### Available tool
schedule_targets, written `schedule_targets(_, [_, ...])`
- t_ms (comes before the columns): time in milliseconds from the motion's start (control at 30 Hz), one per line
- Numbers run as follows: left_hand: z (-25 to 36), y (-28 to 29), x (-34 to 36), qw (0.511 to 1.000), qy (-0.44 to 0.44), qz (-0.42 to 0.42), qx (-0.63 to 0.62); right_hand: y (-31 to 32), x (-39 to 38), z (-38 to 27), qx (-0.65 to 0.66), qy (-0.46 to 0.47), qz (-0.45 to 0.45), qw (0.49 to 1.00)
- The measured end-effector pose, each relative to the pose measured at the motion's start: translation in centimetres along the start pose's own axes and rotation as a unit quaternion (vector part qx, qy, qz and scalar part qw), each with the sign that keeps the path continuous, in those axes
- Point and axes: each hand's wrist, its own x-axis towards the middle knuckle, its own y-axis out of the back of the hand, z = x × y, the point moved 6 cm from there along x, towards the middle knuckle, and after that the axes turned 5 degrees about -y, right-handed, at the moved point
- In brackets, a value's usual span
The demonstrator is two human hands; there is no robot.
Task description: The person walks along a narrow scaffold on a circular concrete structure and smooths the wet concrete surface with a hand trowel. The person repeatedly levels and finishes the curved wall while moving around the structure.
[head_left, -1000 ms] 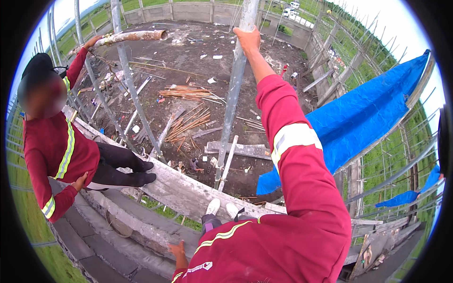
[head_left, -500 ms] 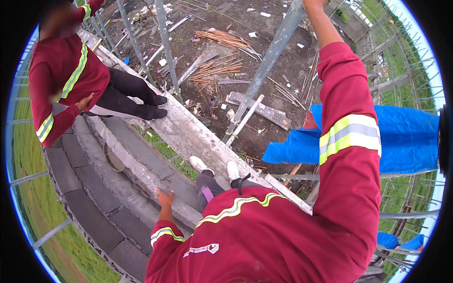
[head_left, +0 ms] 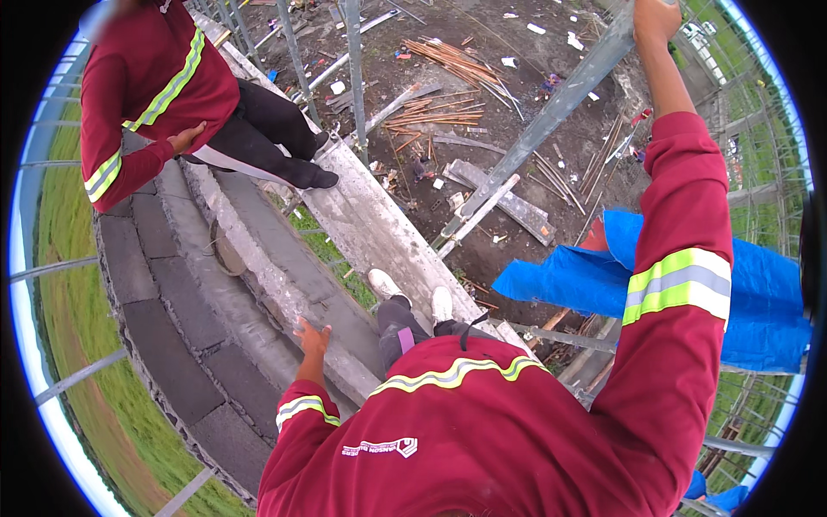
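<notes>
High at the upper right, my right hand is wrapped round the upper end of a grey metal scaffold pole, my arm stretched up. The pole slants down toward the edge of the walkway. My left hand is low, its fingers apart, beside the rough edge of a long concrete ledge. Whether it touches the ledge I cannot tell. No object shows in that hand. My white shoes stand on a narrow, mortar-stained walkway board.
A co-worker in a maroon top stands farther along the walkway at the left. A grey block wall curves along the left. Far below lie bundled rods and planks. Blue tarpaulin hangs at the right, with scaffolding beyond.
The view has shifted, so the walkway and co-worker appear farther right. My right hand keeps its grip on the pole; my left hand stays by the ledge with its fingers apart.
</notes>
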Motion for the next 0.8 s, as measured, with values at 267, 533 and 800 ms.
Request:
schedule_targets(267, [0.4, 0.6, -1.1, 0.999, 0.027, -0.008, -0.042, -0.1, 0.1, 0.2, 0.041, -0.031, -0.013, 0.999])
schedule_targets(533, [0.5, 0.5, -1.2, 0.999, 0.033, 0.003, -0.019, 0.3, -0.7, -0.1, 0.019, -0.079, -0.026, 0.996])
schedule_targets(800, [1.0, 0.8, -1.7, 0.998, 0.026, 0.008, -0.061, -0.1, 0.2, 1.1, 0.004, -0.067, -0.033, 0.997])
